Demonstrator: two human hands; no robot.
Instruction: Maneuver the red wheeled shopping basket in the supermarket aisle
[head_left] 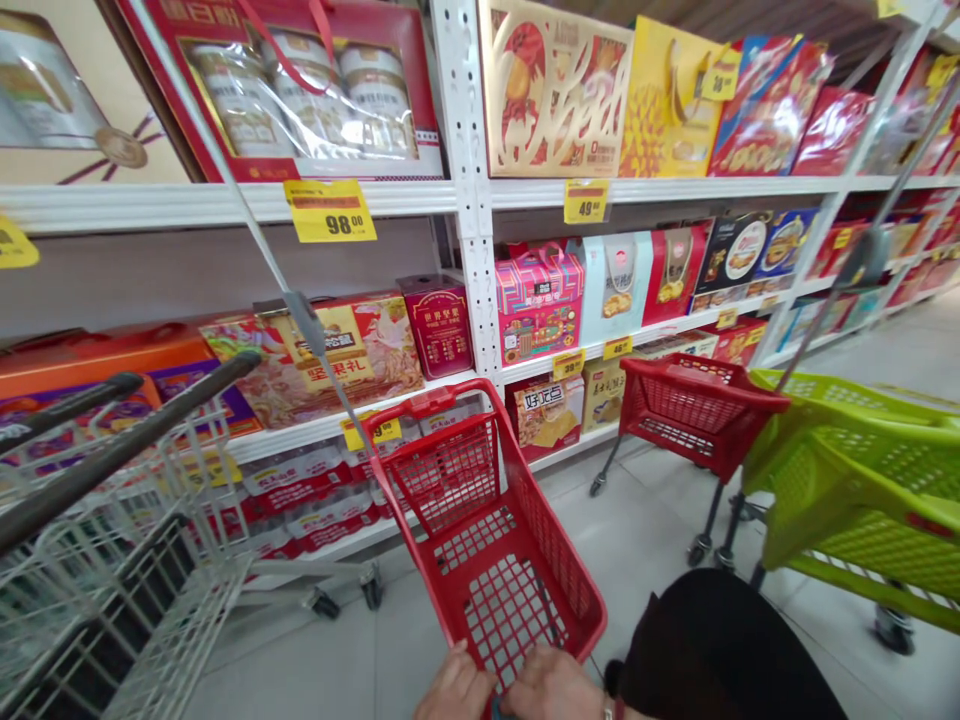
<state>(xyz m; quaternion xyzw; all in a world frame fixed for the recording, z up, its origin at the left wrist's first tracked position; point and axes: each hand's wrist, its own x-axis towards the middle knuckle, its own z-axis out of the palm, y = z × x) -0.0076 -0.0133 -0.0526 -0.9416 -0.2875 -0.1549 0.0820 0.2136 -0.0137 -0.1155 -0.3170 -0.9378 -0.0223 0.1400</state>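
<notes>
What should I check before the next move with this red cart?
Left hand and right hand on the red plastic mesh shopping cart: ok.
Its wheels: cannot tell, out of view.
Second red plastic cart ahead: ok, standing apart.
Silver wire shopping cart on the left: ok, apart.
Lime-green plastic cart on the right: ok, apart.
Black rounded shape at lower right: cannot tell what it is.

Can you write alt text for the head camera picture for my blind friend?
The person's left hand and right hand hold the near edge of a red plastic shopping cart in a supermarket aisle. White shelves beside it carry colorful gift boxes with yellow price tags. A green cart and a wire cart stand nearby.
</notes>
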